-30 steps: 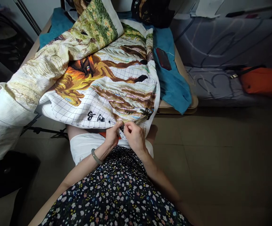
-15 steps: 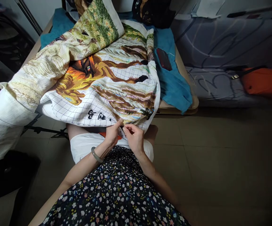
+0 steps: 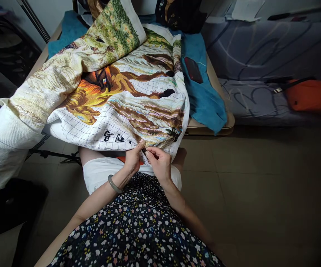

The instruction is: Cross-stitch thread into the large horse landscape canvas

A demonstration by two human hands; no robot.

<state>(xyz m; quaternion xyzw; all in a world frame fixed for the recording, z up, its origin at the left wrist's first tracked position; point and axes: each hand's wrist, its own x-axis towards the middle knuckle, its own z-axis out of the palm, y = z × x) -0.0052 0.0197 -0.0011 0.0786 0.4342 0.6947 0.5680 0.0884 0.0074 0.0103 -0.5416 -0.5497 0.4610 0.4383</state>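
A large cross-stitch cloth (image 3: 138, 107) spreads from the table over my knees, partly stitched with a brown and orange animal, with grid lines on its white parts. Its left side is rolled into a thick bundle (image 3: 51, 78). My left hand (image 3: 133, 157) grips the cloth's near edge, thumb on top and the other fingers hidden underneath. Right beside it, my right hand (image 3: 159, 161) is closed in a pinch at the same edge. Whatever sits between its thumb and forefinger is too small to make out.
Under the cloth, a low table (image 3: 229, 122) carries a teal cover (image 3: 209, 107) with a dark red phone (image 3: 193, 69) on it. A black bag (image 3: 181, 15) stands at the back. On the right is a grey patterned sofa (image 3: 249, 55) with an orange bag (image 3: 307, 94).
Both hands stay almost in place at the cloth's edge. The right hand has shifted very slightly to the right.
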